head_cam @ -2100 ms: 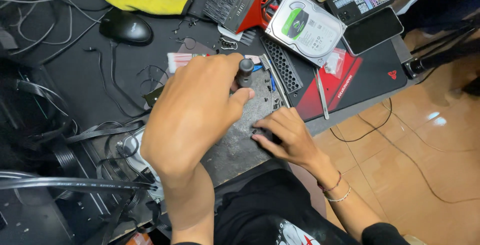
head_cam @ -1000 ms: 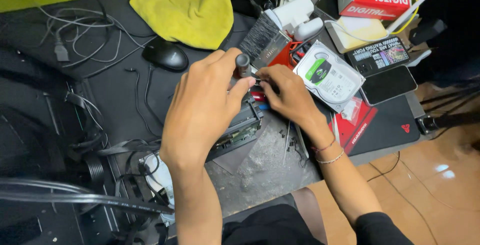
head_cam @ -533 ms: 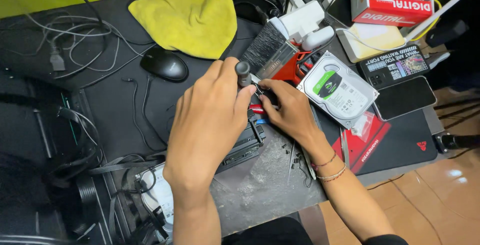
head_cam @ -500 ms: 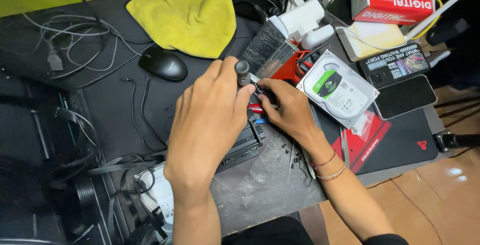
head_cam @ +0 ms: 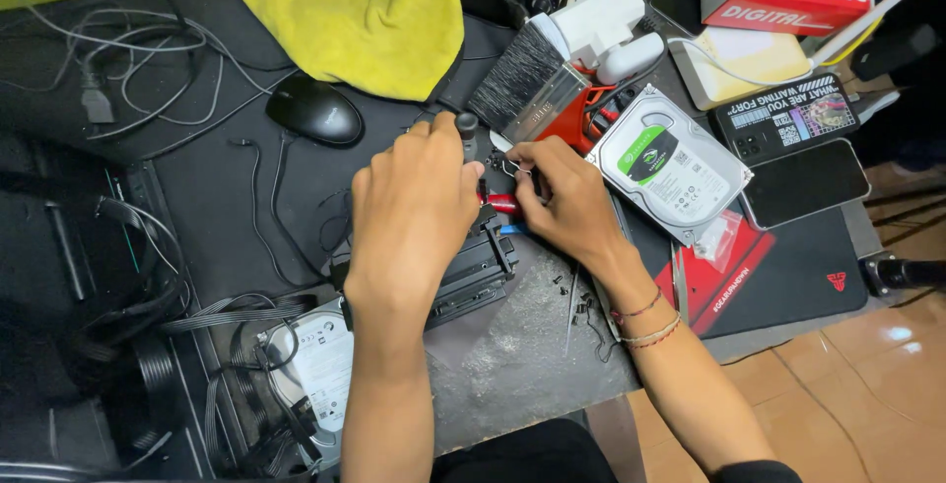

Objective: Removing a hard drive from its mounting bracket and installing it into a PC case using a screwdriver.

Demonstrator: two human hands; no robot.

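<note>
Head view. The left hand (head_cam: 414, 217) is closing around the dark handle of a screwdriver (head_cam: 467, 128), whose round cap is protruding above the thumb and forefinger; the tool is standing roughly upright, so that its tip, hidden behind the hand, is pointing down toward the black drive bracket (head_cam: 473, 281) lying on the tabletop (head_cam: 552, 365). The palm is covering much of the bracket, apparently pressing it steady. The right hand (head_cam: 567, 202) is curling narrowly, its fingertips (head_cam: 517, 160) pinching a small metal part beside the screwdriver shaft; what exactly is pinched cannot be told. Loose screws (head_cam: 576, 296) are lying just beside the right wrist, within easy reach. A silver hard drive (head_cam: 675, 163) with a green label is resting near the right hand, and a second hard drive (head_cam: 320, 365) is lying by the left forearm among grey ribbon cables. A wide paintbrush (head_cam: 522, 84), a black mouse (head_cam: 315, 110) and a yellow cloth (head_cam: 360, 15) are sitting farther back.
</note>
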